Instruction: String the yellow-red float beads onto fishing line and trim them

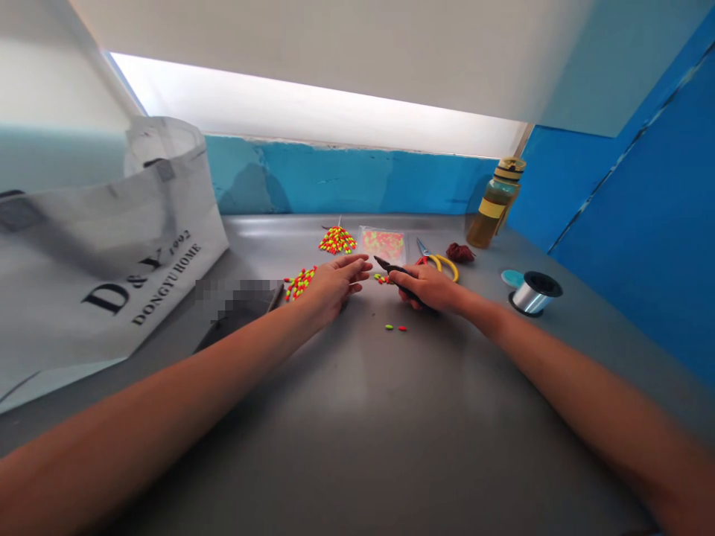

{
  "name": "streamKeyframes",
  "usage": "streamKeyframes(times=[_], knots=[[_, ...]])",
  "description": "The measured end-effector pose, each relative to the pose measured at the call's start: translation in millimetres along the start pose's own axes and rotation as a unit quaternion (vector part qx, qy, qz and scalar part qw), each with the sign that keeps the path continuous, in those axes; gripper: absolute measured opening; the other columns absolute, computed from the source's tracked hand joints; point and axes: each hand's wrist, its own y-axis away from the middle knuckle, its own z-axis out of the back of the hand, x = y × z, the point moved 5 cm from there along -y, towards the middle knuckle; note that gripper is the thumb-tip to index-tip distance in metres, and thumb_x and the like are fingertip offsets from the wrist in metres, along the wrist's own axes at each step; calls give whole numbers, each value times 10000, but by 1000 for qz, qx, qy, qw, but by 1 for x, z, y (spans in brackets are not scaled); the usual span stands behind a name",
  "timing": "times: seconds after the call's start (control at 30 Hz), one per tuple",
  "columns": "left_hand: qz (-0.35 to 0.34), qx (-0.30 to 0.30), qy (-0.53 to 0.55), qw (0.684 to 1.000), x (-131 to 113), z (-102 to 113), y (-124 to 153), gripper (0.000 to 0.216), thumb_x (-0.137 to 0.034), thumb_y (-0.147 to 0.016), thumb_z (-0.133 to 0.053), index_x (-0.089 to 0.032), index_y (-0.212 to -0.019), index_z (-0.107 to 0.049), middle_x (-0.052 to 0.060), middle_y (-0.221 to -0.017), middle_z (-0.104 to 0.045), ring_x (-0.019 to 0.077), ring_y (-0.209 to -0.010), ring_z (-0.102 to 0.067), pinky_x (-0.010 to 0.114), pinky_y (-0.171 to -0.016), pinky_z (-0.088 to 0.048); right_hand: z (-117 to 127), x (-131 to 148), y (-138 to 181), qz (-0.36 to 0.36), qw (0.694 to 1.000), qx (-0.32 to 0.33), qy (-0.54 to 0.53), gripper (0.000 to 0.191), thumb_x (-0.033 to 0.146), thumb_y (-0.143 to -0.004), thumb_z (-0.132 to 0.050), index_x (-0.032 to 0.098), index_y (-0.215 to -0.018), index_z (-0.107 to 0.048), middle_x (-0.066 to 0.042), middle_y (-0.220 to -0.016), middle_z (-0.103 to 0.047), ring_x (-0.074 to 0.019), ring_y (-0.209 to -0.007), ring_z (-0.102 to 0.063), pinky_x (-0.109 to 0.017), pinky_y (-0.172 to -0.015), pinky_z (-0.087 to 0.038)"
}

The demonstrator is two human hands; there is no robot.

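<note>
My right hand is wrapped round dark-handled pliers, whose jaws point left towards my other hand. My left hand is beside the plier tips, its fingers bent and brought together; whatever lies between them is too small to make out. Just under the pliers is a small group of red and yellow-green oval beads. Nearer to me, a green bead and a red bead lie on the grey table. A bead pile shows behind my left wrist.
Farther back are another bead pile, a clear bag of beads, yellow-handled scissors and a dark red bundle. To the right stand a bottle and a spool of line. A large white bag stands left.
</note>
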Motion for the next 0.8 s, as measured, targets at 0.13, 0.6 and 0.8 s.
streamKeyframes(times=[0.13, 0.6, 0.8], knots=[[13, -4, 17, 1000, 2, 1, -2, 259, -281, -722, -822, -209, -957, -740, 89, -1037, -745, 172, -893, -658, 262, -696, -450, -1, 2, 1, 4, 1000, 4, 20, 452, 567, -984, -443, 175, -807, -580, 0, -621, -595, -108, -494, -509, -247, -495, -362], [15, 24, 63, 998, -1, -1, -6, 193, -252, -727, -829, -200, -880, -724, 50, -991, -718, 118, -775, -604, 219, -655, -441, -5, 11, 5, 9, 997, 27, 73, 414, 533, -986, -457, 179, -803, -570, 11, -581, -559, -115, -523, -490, -245, -504, -327], [13, 28, 60, 998, -2, -2, -5, 151, -258, -731, -817, -207, -831, -715, 41, -943, -714, 116, -743, -592, 220, -641, -450, -5, 15, 6, 18, 996, 32, 76, 408, 530, -980, -469, 178, -803, -577, 5, -601, -569, -123, -551, -506, -250, -524, -333]])
